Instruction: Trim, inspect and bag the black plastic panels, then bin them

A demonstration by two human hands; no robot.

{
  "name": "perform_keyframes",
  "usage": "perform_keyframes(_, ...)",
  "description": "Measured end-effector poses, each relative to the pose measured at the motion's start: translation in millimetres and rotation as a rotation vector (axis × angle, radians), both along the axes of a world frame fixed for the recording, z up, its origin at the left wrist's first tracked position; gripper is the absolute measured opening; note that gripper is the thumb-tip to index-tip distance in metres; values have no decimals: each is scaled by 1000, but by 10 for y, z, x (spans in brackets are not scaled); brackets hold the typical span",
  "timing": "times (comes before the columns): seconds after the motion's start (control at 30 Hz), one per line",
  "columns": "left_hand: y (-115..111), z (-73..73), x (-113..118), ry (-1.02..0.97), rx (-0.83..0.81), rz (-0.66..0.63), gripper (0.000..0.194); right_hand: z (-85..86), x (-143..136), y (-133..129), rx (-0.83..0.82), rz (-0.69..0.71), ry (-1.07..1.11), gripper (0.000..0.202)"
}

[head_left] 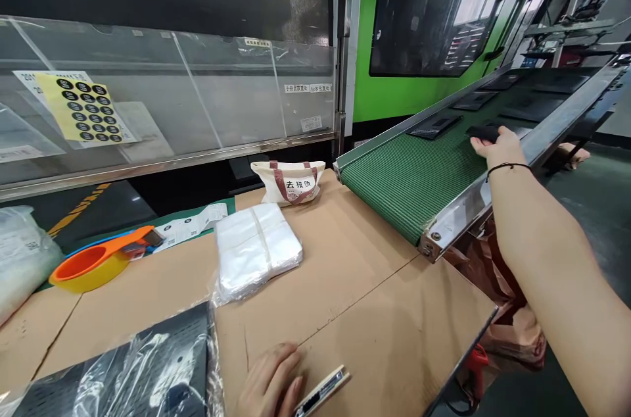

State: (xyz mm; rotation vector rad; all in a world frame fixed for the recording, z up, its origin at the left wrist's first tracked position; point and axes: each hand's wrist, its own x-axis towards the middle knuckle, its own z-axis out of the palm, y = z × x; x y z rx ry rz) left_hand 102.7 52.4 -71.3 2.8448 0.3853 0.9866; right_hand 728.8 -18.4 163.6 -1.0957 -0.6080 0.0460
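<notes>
My right hand (500, 148) reaches over the green conveyor belt (409, 177), its fingers closed on a dark piece (486, 133) whose full shape I cannot make out. Flat black panels (434, 126) lie on the belt beyond it. At the bottom, my left hand (271, 381) rests on the cardboard-covered table (355, 338), fingers loosely bent and apart. A slim pale-edged tool, perhaps a utility knife (323, 392), lies beside its thumb; I see no grip on it. To the left is a black perforated panel (123, 364) in clear plastic.
A stack of clear plastic bags (256, 249) lies mid-table, with a small canvas bag (290, 181) behind. Orange and yellow scoops (93, 266) sit left. The conveyor's metal rail (461, 223) edges the right side. Brown paper (513, 318) and red-handled scissors (476, 364) are below.
</notes>
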Motion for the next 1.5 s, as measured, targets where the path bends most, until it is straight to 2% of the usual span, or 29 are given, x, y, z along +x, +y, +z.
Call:
perform_keyframes(0.1,-42,5,-6,8,-72,-9,24,39,13,32,18,-64,147,31)
perform_keyframes(0.23,-120,21,25,-57,-174,1,22,192,-201,105,102,-75,250,52)
perform_keyframes(0.33,-162,63,59,-159,-257,22,23,216,-718,62,169,0,286,46)
perform_keyframes(0.4,-188,135,73,-183,-333,58,23,115,-1244,-40,206,152,223,41)
perform_keyframes(0.47,-222,247,85,-194,-446,120,22,-88,-1843,-176,77,320,167,33)
perform_keyframes(0.53,-269,387,103,-234,-599,166,24,-374,-2435,-298,-91,479,199,18)
perform_keyframes(0.57,-297,461,119,-255,-694,154,28,-539,-2712,-336,-177,591,225,17)
perform_keyframes(0.63,-362,592,174,-323,-916,79,40,-878,-3216,-350,-307,807,246,28)
perform_keyframes(0.73,-445,699,304,-511,-1233,-113,61,-1321,-3840,-236,-411,1134,277,34)
perform_keyframes(0.77,-458,707,349,-590,-1311,-139,62,-1433,-4005,-181,-410,1217,276,35)
perform_keyframes(0.83,-447,700,414,-759,-1439,-92,51,-1596,-4253,-67,-405,1346,247,37)
perform_keyframes(0.9,-383,693,426,-926,-1528,11,40,-1702,-4374,46,-437,1444,175,37)
perform_keyframes(0.97,-276,704,379,-1071,-1564,68,37,-1787,-4364,172,-510,1496,98,38)
perform_keyframes(1.07,-94,732,244,-1180,-1573,93,40,-1936,-4149,385,-483,1360,198,30)
perform_keyframes(1.17,26,705,123,-1170,-1584,117,39,-2102,-3835,540,-340,1171,388,28)
perform_keyframes(1.27,41,624,68,-1117,-1567,128,37,-2223,-3609,550,-357,1165,493,37)
perform_keyframes(1.37,-3,549,56,-1075,-1579,162,37,-2269,-3549,469,-429,1189,554,38)
perform_keyframes(1.5,-37,486,42,-1061,-1618,220,41,-2228,-3605,386,-414,1115,560,31)
